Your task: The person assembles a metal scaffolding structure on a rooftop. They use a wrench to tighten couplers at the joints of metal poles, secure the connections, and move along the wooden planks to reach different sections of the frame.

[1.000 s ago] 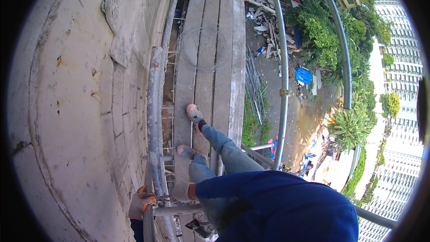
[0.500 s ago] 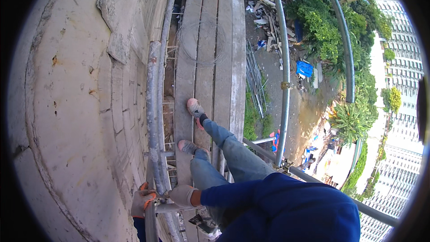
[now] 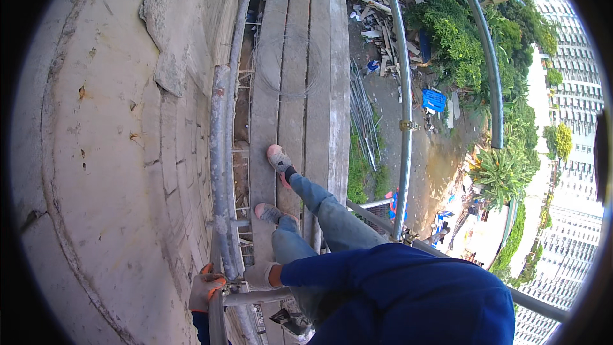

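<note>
My left hand [image 3: 206,287], in a grey glove with orange patches, is closed around the upper end of a metal scaffold tube [image 3: 216,319] beside the wall. Just right of it is my right hand [image 3: 259,276], in a pale glove, beside the joint [image 3: 234,285] where scaffold tubes meet. Its fingers curl in toward that joint, and what they hold is hidden. A short horizontal tube [image 3: 263,297] runs just below the right hand. A thicker, stained upright tube [image 3: 221,172] stands ahead of both hands.
My shoes [image 3: 279,157] stand on long grey planks [image 3: 262,121]. Coiled thin wire [image 3: 295,94] lies farther along them. A rough concrete wall [image 3: 108,166] borders the left. Guard rails [image 3: 406,96] line the right, above a drop to ground with debris [image 3: 386,32] and metal tubes [image 3: 364,121].
My right hand has shifted slightly away from me and to the right, showing more of the short tube below it. The left hand stays at the tube. The view has tilted slightly.
</note>
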`<state>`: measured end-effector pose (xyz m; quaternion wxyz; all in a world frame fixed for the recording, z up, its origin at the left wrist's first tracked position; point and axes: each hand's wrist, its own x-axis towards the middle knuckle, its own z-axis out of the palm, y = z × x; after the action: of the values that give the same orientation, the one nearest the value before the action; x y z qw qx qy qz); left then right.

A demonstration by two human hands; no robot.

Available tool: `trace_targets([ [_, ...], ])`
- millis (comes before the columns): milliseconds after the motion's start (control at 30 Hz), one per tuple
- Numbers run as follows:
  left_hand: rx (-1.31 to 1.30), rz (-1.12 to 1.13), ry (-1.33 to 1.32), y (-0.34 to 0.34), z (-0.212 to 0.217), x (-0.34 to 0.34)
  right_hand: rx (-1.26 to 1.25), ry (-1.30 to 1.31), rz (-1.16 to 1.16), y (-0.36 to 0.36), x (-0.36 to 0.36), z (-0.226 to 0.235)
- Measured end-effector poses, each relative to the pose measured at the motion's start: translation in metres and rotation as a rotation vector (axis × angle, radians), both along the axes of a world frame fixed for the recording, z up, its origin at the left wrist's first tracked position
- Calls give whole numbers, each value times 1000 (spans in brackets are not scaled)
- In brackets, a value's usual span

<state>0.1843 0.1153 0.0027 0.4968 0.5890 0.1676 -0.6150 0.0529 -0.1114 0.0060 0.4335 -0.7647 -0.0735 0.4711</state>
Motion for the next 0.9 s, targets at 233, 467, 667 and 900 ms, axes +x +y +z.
trace_targets([
  [233,-2,-94,-68,38,-39,-11,-23,405,-206,-9,25,42],
  [467,-46,160,96,-4,5,2,-119,141,-37,-4,35,72],
  [667,-19,-38,78,5,-11,5,-122,150,-59,4,24,63],
  [900,-65,167,-58,66,-81,-26,-261,117,-603,-50,36,45],
])
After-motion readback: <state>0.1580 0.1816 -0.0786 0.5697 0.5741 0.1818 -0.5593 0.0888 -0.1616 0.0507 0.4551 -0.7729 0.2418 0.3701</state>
